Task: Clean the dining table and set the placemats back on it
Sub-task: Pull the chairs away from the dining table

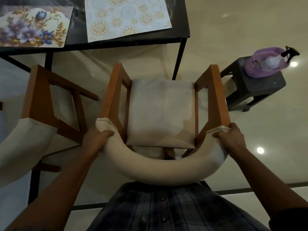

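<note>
Both hands grip the curved, cream-padded backrest of the orange-brown wooden armchair [160,114]. The left hand [97,139] is closed over the left end of the backrest, and the right hand [230,139] is closed over the right end, fingers wrapped around the padding.

The dark-topped dining table with black metal legs [180,22] lies directly ahead of the hands, beyond the chair's cream seat. Two placemats rest on it side by side — a purple-and-gold floral placemat [33,25] on the left and a pale placemat with gold medallion print [126,17] on the right.

The chair's front-to-back axis points straight at the table edge, and its front stands just short of that edge. Both hands are equally far from the table, so any push or pull would likely run along this axis.

A purple basin holding a spray bottle [266,62] sits on a dark plastic stool [255,87], nearer the right hand.
</note>
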`<state>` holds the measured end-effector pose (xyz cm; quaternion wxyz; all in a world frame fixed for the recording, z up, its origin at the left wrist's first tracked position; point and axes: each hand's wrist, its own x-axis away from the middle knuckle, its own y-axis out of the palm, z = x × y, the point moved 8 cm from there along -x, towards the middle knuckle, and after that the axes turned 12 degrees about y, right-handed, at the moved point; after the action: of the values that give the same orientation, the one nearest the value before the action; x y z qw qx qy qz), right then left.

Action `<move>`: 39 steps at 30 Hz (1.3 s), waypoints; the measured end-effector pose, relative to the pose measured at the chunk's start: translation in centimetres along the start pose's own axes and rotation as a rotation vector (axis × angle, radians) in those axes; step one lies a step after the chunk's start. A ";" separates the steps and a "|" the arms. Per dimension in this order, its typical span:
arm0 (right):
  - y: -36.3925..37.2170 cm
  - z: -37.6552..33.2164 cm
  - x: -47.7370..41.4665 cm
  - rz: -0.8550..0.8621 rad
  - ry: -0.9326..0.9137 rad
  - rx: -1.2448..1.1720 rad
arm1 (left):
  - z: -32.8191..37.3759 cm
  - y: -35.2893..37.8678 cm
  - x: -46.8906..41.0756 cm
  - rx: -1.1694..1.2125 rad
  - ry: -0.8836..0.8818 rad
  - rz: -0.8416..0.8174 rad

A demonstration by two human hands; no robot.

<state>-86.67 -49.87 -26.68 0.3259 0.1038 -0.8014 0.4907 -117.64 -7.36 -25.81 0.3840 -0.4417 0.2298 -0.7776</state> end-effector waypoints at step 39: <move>5.3 -8.7 0.7 0.012 -0.084 0.128 | -7.0 -5.1 -4.0 0.039 -0.047 0.082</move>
<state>-86.13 -39.69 -27.37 0.2815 0.1401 -0.7821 0.5380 -124.47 -1.00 -27.88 0.4296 -0.4424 0.2234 -0.7548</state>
